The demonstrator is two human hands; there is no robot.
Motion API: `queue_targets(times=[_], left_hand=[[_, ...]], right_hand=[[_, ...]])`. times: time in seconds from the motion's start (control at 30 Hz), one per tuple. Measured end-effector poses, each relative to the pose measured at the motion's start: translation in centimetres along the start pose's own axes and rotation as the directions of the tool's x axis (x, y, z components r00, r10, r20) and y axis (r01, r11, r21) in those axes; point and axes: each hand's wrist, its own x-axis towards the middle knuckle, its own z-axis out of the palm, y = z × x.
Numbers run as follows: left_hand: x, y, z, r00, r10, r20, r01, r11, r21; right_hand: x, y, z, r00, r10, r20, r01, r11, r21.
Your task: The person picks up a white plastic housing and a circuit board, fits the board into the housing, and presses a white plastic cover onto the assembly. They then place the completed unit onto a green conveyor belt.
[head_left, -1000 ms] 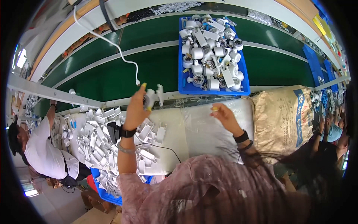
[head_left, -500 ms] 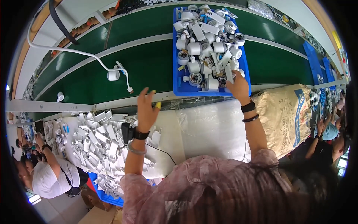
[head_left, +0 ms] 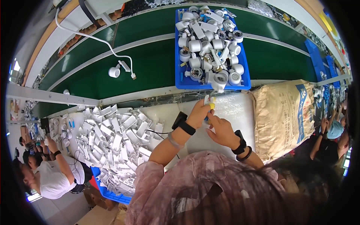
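My left hand [head_left: 199, 115] is closed around a white plastic part [head_left: 206, 99], whose narrow end shows above the fingers. Yellow covering shows on a fingertip of that hand. Just beyond, a round white head [head_left: 219, 80] with a short neck overlaps the tray's front rim; I cannot tell whether it joins the held part. My right hand [head_left: 224, 134] meets the left from below, its index finger against the part's lower end, where a bit of blue shows. The fingers cover most of the part. The blue tray [head_left: 246, 71] ahead is heaped with similar round-headed white parts.
On the green conveyor [head_left: 150, 63] lie a white round-headed part [head_left: 114, 72] and a white cable [head_left: 107, 43]. White plastic pieces [head_left: 112, 138] are piled to the left, above another blue bin [head_left: 108, 195]. A brown paper sack [head_left: 281, 120] stands right. Co-workers sit at both sides.
My right hand has drawn back from the tray towards me. My left hand has moved right and closed on a white part, and the two hands have come together in front of the tray.
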Motion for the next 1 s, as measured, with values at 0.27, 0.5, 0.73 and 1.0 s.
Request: queue_targets(times=[0.27,0.5,0.73,1.0], left_hand=[[-5.6,5.7,-0.1,0.987,0.059,0.151,-0.103,0.948,0.3],[-11.4,8.4,0.9,0.895,-0.116,0.431,-0.004,0.964,0.267],[-14.0,9.8,0.2,0.785,-0.265,0.56,-0.052,0.872,0.486],[-15.2,10.2,1.9,0.917,-0.153,0.369,-0.357,0.106,0.928]], right_hand=[[-0.4,1.5,-1.7,0.98,-0.056,-0.189,0.139,0.875,0.463],[-0.5,0.6,-2.3,0.957,-0.108,0.268,-0.206,0.395,0.895],[-2.5,-1.2,-5.4,0.888,-0.276,0.368,-0.3,0.258,0.918],[-3.0,0.1,-2.9,0.874,-0.316,0.368,-0.295,0.255,0.921]])
